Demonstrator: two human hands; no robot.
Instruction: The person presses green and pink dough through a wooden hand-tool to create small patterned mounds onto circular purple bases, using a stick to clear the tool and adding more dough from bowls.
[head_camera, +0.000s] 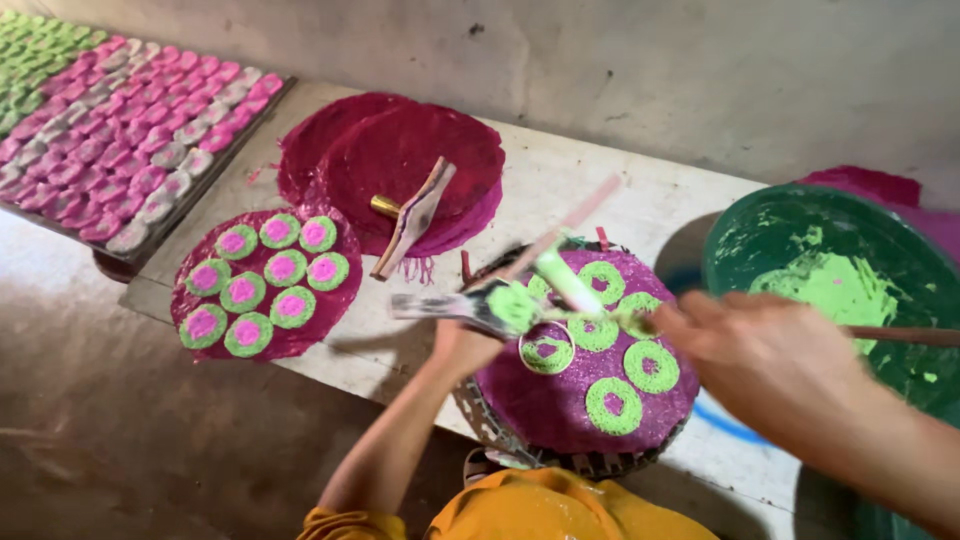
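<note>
- Hands at work over a round magenta disc (560, 400) studded with green rings, seen from the head camera: the left hand (462, 345) is closed around a paste-smeared flat tool (470, 305) whose tip carries a dab of green, held just above the disc's near-left edge.
- Right hand (760, 350), blurred, has its fingers curled around a thin stick (900, 336) that runs out over the green basin; how tightly it grips cannot be told.
- Disc rests on a woven round stand (500, 440) on the pale tabletop (600, 175), between the green basin (840, 270) of green paste at right and a finished magenta disc (265, 282) at left carrying green rounds with pink centres.
- Behind these lies a stack of plain magenta sheets (400, 160) with a flat wooden-looking tool (415, 215) and a brass-coloured piece (385, 206) on top.
- Far left, a tray (180, 205) holds rows of pink, white and green pieces.
- An orange garment (530, 510) shows at the bottom edge.
</note>
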